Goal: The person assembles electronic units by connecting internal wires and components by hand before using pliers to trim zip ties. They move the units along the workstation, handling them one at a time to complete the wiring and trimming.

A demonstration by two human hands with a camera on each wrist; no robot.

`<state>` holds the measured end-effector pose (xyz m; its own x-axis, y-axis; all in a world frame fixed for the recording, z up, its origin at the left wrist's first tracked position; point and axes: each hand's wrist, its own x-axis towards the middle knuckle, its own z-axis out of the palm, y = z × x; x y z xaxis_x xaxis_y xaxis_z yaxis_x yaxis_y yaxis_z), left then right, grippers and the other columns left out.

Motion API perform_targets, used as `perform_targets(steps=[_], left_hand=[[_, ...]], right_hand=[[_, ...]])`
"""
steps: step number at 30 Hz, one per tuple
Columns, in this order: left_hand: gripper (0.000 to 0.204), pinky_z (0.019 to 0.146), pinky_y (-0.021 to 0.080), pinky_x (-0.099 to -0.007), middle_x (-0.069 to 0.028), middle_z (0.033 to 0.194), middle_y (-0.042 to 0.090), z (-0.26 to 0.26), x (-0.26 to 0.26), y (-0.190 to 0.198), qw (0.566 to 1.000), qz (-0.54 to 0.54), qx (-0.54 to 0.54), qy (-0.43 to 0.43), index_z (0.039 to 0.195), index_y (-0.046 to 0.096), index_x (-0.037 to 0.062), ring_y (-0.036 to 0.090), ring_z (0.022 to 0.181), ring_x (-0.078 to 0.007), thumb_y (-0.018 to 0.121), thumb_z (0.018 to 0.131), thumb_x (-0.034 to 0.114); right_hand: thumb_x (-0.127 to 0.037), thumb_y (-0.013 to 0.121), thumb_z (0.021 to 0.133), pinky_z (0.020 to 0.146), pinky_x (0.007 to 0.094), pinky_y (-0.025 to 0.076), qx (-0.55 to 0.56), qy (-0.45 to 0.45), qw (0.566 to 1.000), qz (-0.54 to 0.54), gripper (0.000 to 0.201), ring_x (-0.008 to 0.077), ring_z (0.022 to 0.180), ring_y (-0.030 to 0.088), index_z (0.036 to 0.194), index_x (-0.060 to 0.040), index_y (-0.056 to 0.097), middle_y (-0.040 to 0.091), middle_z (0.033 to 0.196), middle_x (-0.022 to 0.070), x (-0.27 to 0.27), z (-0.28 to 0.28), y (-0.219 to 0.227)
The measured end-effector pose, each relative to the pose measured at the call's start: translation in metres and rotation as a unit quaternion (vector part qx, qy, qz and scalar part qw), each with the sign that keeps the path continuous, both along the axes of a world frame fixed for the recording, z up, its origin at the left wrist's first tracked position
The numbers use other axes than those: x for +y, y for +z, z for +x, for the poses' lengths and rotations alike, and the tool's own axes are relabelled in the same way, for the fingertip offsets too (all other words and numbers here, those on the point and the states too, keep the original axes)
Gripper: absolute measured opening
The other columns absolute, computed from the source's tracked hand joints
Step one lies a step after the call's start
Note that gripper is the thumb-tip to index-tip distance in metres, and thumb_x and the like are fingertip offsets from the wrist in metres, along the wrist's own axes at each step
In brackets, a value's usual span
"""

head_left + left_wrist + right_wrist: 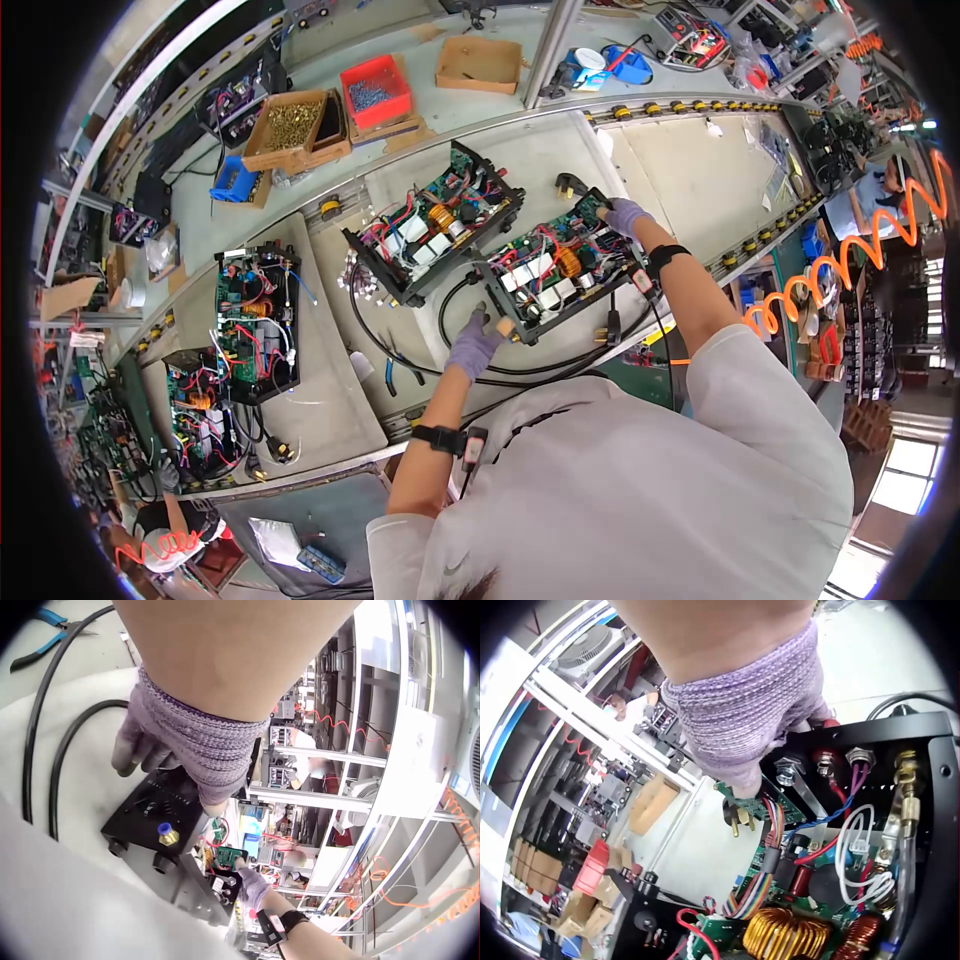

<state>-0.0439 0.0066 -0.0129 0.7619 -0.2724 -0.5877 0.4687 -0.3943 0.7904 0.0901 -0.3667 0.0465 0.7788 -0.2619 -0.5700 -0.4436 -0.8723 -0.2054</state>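
At the left, two open units stand on the tabletop; right of them lie pliers near a black cable; a third unit sits farther back, beside the chassis; the left hand seems to grip the chassis's near-left end, though its fingertips are partly hidden; the chassis, crowded with coils, lies slantwise on the tabletop; the right hand pinches its far-right end panel, thumb inside, fingers outside.
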Motion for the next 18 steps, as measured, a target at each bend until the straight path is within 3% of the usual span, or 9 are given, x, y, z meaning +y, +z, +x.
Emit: perform_targets(steps=[1,2,4,7,10,11,14,16,18], left_hand=[[0.08,0.076,0.049,-0.0352,-0.0245,0.127,0.05,0.008,-0.013,0.0,0.998,-0.036,0.041,0.031,0.141,0.028,0.0062,0.061,0.087,-0.0274,0.068,0.078,0.034],[0.089,0.064,0.05,-0.0354,-0.0219,0.113,0.057,0.016,-0.02,-0.001,0.993,-0.03,0.11,0.029,0.143,0.023,0.0047,0.06,0.076,-0.0239,0.072,0.074,0.034],[0.078,0.053,0.049,-0.037,-0.0167,0.089,0.062,0.016,-0.035,-0.007,0.989,-0.036,0.105,0.1,0.134,0.035,0.002,0.058,0.064,-0.0243,0.072,0.07,0.025],[0.058,0.048,0.048,-0.0386,-0.0115,0.072,0.059,0.017,-0.036,-0.031,0.985,-0.007,0.093,0.147,0.119,0.045,0.001,0.056,0.055,-0.0248,0.068,0.066,0.012],[0.049,0.049,0.048,-0.0388,-0.0116,0.072,0.06,0.014,-0.015,-0.007,0.975,-0.006,0.193,0.106,0.108,0.048,0.0017,0.056,0.054,-0.0251,0.062,0.061,0.002],[0.055,0.054,0.049,-0.0362,-0.0104,0.075,0.06,0.005,-0.01,0.01,0.973,0.058,0.185,0.124,0.111,0.047,0.0016,0.058,0.061,-0.0235,0.062,0.058,-0.001],[0.059,0.057,0.049,-0.034,-0.0093,0.078,0.06,-0.037,0.017,-0.033,0.973,0.032,0.092,0.209,0.113,0.046,0.0021,0.058,0.067,-0.0211,0.064,0.057,-0.002],[0.064,0.063,0.051,-0.0317,-0.0083,0.087,0.061,-0.059,0.028,-0.02,0.955,0.005,0.041,0.292,0.121,0.042,0.0036,0.059,0.073,-0.0197,0.058,0.061,-0.008],[0.067,0.068,0.052,-0.0304,-0.0084,0.093,0.061,-0.071,0.04,-0.018,0.936,0.005,-0.009,0.351,0.126,0.039,0.0043,0.06,0.077,-0.0194,0.054,0.063,-0.012]], right_hand=[[-0.038,0.056,0.084,0.081,0.0398,0.047,-0.024,0.01,1.0,-0.01,0.046,0.0326,0.092,0.062,0.113,-0.0019,0.058,0.063,0.101,0.0206,-0.001,-0.002,0.0],[-0.037,0.057,0.083,0.082,0.0401,0.047,-0.035,0.017,0.999,-0.017,0.046,0.0343,0.094,0.062,0.111,-0.0004,0.058,0.063,0.101,0.0217,-0.003,-0.007,0.0],[-0.036,0.057,0.083,0.083,0.0404,0.047,-0.032,0.066,0.997,-0.017,0.047,0.036,0.096,0.061,0.11,0.0014,0.059,0.063,0.1,0.0228,0.002,-0.016,0.016],[-0.034,0.058,0.082,0.086,0.04,0.046,-0.058,0.076,0.995,0.02,0.043,0.0373,0.098,0.059,0.104,0.003,0.062,0.062,0.101,0.0252,0.011,-0.035,0.022],[-0.032,0.06,0.08,0.086,0.0403,0.046,-0.077,0.096,0.991,0.045,0.041,0.0368,0.096,0.06,0.103,0.002,0.063,0.063,0.097,0.0248,0.026,-0.047,0.021],[-0.032,0.06,0.079,0.086,0.0404,0.046,-0.08,0.11,0.99,0.041,0.041,0.0366,0.095,0.06,0.102,0.0019,0.063,0.063,0.097,0.0247,0.034,-0.052,0.029],[-0.033,0.062,0.078,0.084,0.0408,0.046,-0.118,0.156,0.98,0.038,0.043,0.036,0.093,0.06,0.106,-0.0004,0.062,0.063,0.096,0.0225,0.059,-0.063,0.032],[-0.034,0.062,0.078,0.082,0.0411,0.047,-0.165,0.174,0.97,0.043,0.044,0.036,0.09,0.061,0.108,-0.0024,0.061,0.064,0.093,0.0212,0.075,-0.071,0.036],[-0.033,0.063,0.077,0.076,0.04,0.049,-0.228,0.123,0.956,0.138,0.045,0.0352,0.084,0.062,0.113,-0.006,0.06,0.065,0.091,0.0201,0.089,-0.078,0.035]])
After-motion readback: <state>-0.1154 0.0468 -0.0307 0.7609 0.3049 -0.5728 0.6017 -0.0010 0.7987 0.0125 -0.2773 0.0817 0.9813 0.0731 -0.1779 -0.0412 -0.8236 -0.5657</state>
